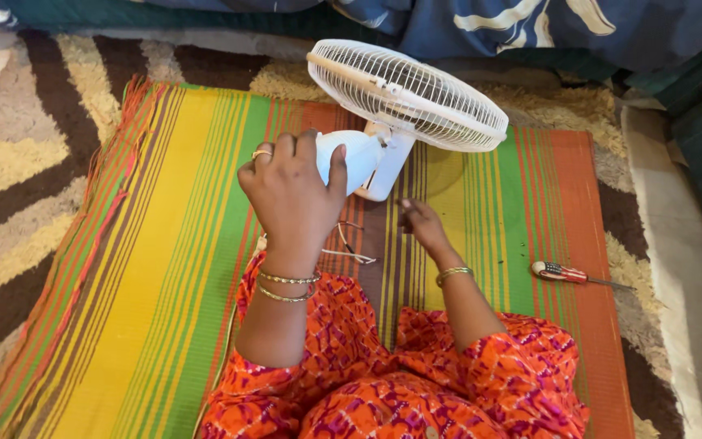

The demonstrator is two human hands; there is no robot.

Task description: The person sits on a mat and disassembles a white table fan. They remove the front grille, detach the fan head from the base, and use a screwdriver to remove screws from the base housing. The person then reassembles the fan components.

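A white electric fan (406,93) with a round wire grille stands tilted on a striped mat (164,244). My left hand (290,191) grips the fan's white motor housing (351,154) from behind, thumb on its right side. My right hand (422,226) hovers lower, just below the fan's neck, fingers pinched together near the mat; whether it holds something small I cannot tell. Thin white wires (349,248) trail out from under the fan between my hands. Both wrists wear gold bangles, and a ring sits on my left hand.
A screwdriver (566,274) with a red, white and blue handle lies on the mat at the right. A shaggy brown and cream rug (18,154) surrounds the mat. Blue patterned fabric (530,32) lies beyond the fan. My orange patterned clothing fills the bottom.
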